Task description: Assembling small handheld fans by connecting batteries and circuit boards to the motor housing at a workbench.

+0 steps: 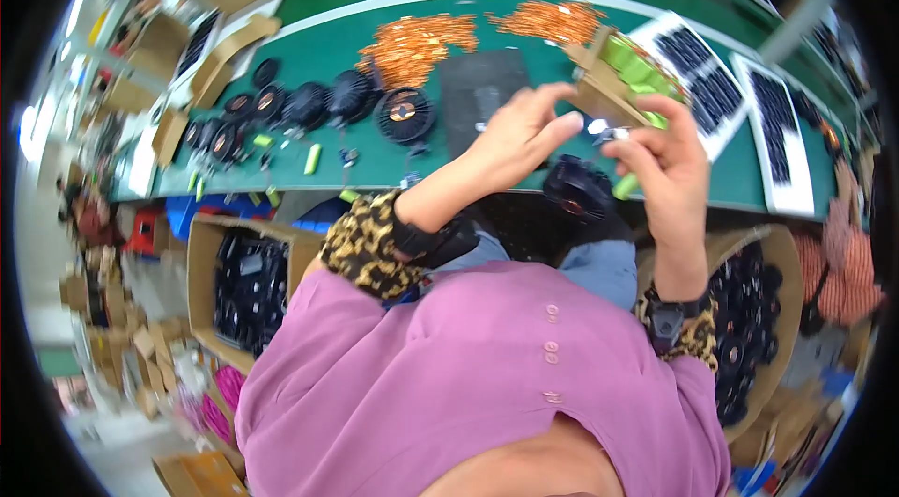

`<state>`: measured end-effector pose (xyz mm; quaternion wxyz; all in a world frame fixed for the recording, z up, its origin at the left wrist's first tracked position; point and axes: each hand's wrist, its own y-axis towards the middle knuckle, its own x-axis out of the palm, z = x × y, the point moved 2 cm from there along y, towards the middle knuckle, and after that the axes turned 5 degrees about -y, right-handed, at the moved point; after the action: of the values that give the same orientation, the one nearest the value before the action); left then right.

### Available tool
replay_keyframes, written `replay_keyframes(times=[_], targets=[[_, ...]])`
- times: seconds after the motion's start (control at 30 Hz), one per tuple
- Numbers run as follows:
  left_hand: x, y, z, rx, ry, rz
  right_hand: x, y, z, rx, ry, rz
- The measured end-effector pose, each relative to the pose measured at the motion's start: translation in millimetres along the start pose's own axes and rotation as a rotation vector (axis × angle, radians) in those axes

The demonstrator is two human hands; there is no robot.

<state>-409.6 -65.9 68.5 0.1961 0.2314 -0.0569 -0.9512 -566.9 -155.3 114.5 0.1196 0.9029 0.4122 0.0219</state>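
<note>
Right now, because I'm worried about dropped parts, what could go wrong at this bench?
The small, shiny white-and-blue part, seemingly at the fingertips of the right hand, could slip from so slight a hold. The dark, round, ribbed fan-like unit at the front edge of the green-topped bench might fall if knocked. The lime-green cylinder lying near that edge could roll off if brushed.

From afar I watch the right hand (676, 168) pinch a small part (607, 134) beside the left hand (526, 134), by a black fan (576, 188) at the green table's (314, 52) near edge; orange strips (420, 40) lie toward its far edge.
</note>
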Motion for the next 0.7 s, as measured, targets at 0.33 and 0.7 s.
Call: replay_keyframes(times=[0.33,0.7], targets=[[-55.4,-57.7,37.7,-0.701,-0.863,-0.083,113.7,3.7,-17.6,-0.479,-0.279,-0.653],[-224.3,-12.4,-64.1,-0.085,-0.829,0.573,182.3,91.0,36.5,-0.02,0.302,-0.627]])
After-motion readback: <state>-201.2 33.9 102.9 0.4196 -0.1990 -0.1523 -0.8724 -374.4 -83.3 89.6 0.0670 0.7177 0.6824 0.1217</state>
